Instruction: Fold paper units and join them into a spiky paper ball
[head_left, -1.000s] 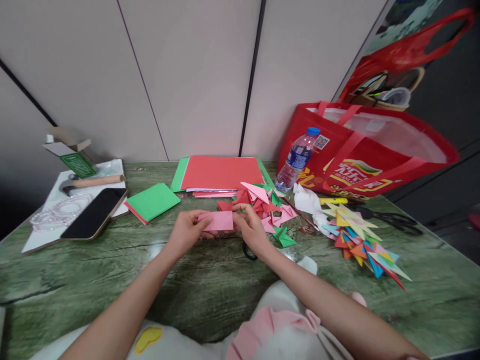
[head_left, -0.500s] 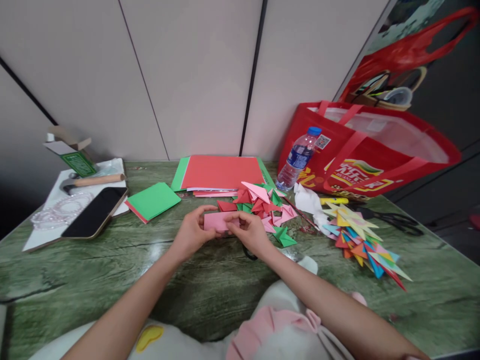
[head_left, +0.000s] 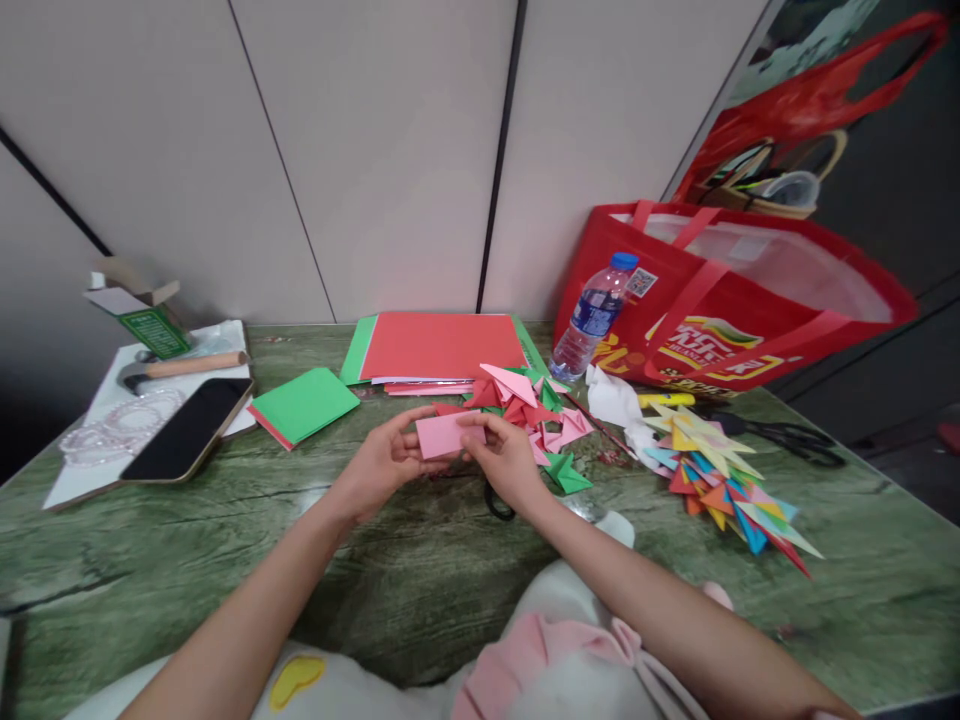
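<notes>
A small pink rectangle of paper [head_left: 439,438] is held above the table between both hands. My left hand [head_left: 384,455] grips its left end, fingers behind the sheet. My right hand [head_left: 506,458] pinches the right end between thumb and fingers. Just beyond lies a heap of folded paper pieces [head_left: 525,400] in red, pink and green. A stack of small green paper [head_left: 304,403] with red beneath is to the left. Larger red and green sheets [head_left: 446,345] lie behind, near the wall.
At left are a phone [head_left: 187,430], a hammer [head_left: 187,367], a bead string [head_left: 124,425] and a green box [head_left: 157,330]. To the right stand a water bottle [head_left: 596,320] and a red bag [head_left: 690,310], with tissue [head_left: 615,400], scissors [head_left: 787,438] and multicoloured folded paper [head_left: 724,480] nearby.
The pink paper has tilted and turned so more of its face shows. My left fingers have shifted behind it, and my right thumb now lies at its right end.
</notes>
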